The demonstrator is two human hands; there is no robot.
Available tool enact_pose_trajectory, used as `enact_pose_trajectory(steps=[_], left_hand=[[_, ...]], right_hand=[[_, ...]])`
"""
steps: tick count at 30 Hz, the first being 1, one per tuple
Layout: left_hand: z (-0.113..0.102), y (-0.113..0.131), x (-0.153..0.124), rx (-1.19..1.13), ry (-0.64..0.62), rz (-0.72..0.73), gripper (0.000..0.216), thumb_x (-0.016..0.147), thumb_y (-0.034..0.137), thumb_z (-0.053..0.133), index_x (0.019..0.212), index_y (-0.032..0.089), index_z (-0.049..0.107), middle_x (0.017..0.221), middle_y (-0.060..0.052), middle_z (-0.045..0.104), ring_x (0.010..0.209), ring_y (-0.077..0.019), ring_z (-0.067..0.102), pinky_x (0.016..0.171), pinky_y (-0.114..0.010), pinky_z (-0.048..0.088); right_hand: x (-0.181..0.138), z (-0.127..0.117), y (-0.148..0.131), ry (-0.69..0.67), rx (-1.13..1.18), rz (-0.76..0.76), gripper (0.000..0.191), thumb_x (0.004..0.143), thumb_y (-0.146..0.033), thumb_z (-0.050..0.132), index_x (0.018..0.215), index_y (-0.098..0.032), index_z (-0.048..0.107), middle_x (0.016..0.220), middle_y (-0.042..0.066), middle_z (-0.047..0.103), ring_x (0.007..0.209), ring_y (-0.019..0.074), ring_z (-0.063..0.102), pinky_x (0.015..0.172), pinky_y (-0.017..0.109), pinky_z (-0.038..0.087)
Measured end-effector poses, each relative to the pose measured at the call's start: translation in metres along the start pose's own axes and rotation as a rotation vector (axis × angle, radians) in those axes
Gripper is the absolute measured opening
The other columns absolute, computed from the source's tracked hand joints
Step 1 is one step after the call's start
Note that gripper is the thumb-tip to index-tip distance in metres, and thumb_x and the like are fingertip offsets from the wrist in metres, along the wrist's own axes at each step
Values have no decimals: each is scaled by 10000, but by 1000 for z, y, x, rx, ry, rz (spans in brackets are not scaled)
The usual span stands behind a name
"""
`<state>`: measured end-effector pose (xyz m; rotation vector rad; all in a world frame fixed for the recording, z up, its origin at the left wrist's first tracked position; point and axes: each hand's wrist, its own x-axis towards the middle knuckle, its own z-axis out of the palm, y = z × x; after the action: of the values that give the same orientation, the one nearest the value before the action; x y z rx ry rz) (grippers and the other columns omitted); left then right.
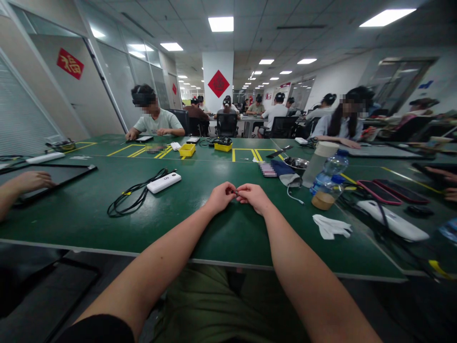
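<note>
At the far left of the green worktop [107, 233], a co-worker's hand [35, 182] rests over a dark, black-edged panel [73, 176]. Next comes a loosely coiled black cable [124, 204] with a yellow tag, and just beside it lies a white oblong device [164, 182]. Across from you on that side sits a person in a pale green shirt [157, 123], wearing a dark headset. Toward the middle of the far side are two yellow trays [187, 151], the right one filled with something black.

In front of you, both your forearms reach over the near edge. Your left hand [221, 196] is slightly raised in the centre, its fingers bent and pinching a small dark thing [236, 192]. That thing sits between your two hands, too small and too covered to make out. Your right hand [253, 196] meets it from the other side, thumb and fingers closed on it as well.

Beyond your right hand, a metal bowl [297, 163] with dark contents stands behind a pale upright flask [316, 166]. Beside the flask stand two blue-capped plastic bottles [333, 166], the nearer one holding brownish liquid. Nearer you lies a crumpled white cloth [330, 227], and farther right, a long white device [392, 220] among black cables
</note>
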<state>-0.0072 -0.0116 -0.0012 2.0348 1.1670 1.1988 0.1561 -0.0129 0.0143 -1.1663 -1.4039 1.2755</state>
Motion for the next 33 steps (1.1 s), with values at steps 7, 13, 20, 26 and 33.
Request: enact_pose_trajectory(steps=[7, 13, 20, 26, 33], left_hand=[[-4, 1, 0, -116, -17, -28, 208, 707, 196, 649, 906, 146, 613, 806, -17, 645, 711, -113, 573, 661, -223, 443], [-6, 4, 1, -43, -25, -97, 193, 690, 215, 665, 866, 143, 638, 723, -8, 635, 636, -110, 560, 597, -217, 432], [-5, 5, 1, -180, -60, -138, 238, 658, 96, 623, 893, 139, 621, 753, -8, 651, 652, -108, 593, 601, -205, 451], [-8, 6, 1, -231, -81, -128, 261, 698, 102, 593, 950, 135, 652, 772, -16, 657, 626, -98, 575, 633, -223, 468], [-4, 5, 0, -418, -14, -236, 256, 735, 103, 570, 991, 121, 582, 732, -23, 620, 669, -125, 617, 622, -243, 499]], right_hand=[[-3, -1, -1, -32, 20, -86, 112, 701, -134, 657, 811, -136, 637, 647, 27, 661, 554, 106, 622, 494, 188, 500], [1, -3, 3, -11, -66, -149, 127, 726, -198, 636, 835, -135, 652, 633, 16, 653, 515, 93, 591, 458, 179, 467], [6, -4, 7, 45, 9, -126, 152, 667, -178, 683, 800, -138, 622, 646, 27, 662, 605, 146, 659, 532, 223, 527], [8, -4, 10, 56, 72, -137, 224, 625, -161, 707, 840, -140, 643, 741, 35, 686, 691, 154, 677, 659, 265, 557], [10, -5, 12, 93, 78, -149, 194, 615, -198, 724, 757, -136, 607, 662, 38, 666, 669, 172, 676, 641, 281, 547]])
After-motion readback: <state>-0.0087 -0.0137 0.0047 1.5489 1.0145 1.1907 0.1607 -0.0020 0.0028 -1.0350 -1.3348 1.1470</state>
